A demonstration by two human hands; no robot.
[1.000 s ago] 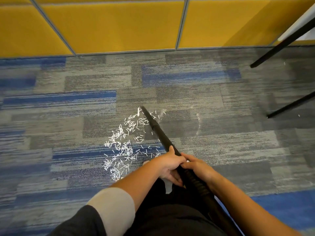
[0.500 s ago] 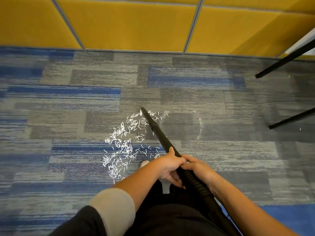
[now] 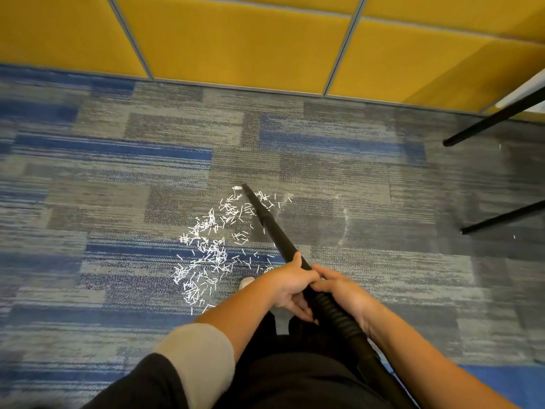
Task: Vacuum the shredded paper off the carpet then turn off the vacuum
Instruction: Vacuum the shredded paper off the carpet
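Left hand (image 3: 290,286), right hand (image 3: 343,289) around wand (image 3: 274,228); tip at far edge of paper (image 3: 206,252)

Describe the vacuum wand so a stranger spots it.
Below the yellow wall panels, the grey-blue carpet carries a white scatter of shredded paper. The vacuum wand is the black tube slanting through it. Unlike the black furniture legs at right, left hand and right hand grip it.

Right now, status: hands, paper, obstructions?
Left hand, right hand grip vacuum wand. Shredded paper on carpet, wand tip at far edge. Black legs off right.
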